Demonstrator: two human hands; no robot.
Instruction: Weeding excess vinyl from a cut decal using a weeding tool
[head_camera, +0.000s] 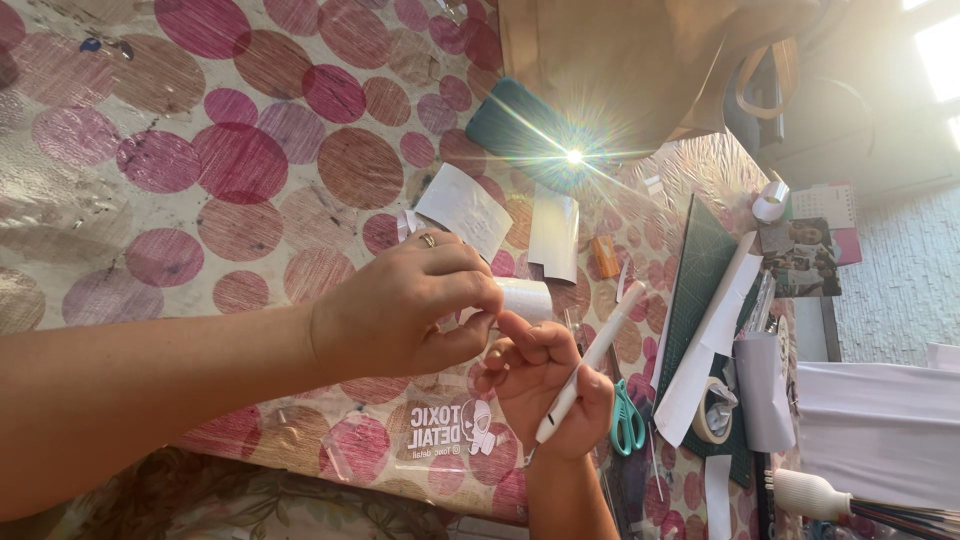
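Left hand (400, 305) pinches a small white paper piece (527, 297) just above the right hand (545, 385), whose fingers curl around a white craft knife (590, 365) — paper sits between both, over the dotted tablecloth (240, 160). Risk, as I judge it: sun glare (573, 156) beyond the paper blinds the cut — blade could slip toward the pinching fingertips.

I see two bare forearms in my view, neither covered by a sleeve, cuff or glove. My left hand (400, 305) wears one ring, a small metallic band with a raised top, sitting on a finger near the knuckle. I can find no watch, bracelet or strap at that wrist. My right hand (545, 385) carries no ring or band that I can make out, and its wrist is bare too. The fingernails look short and unpainted.
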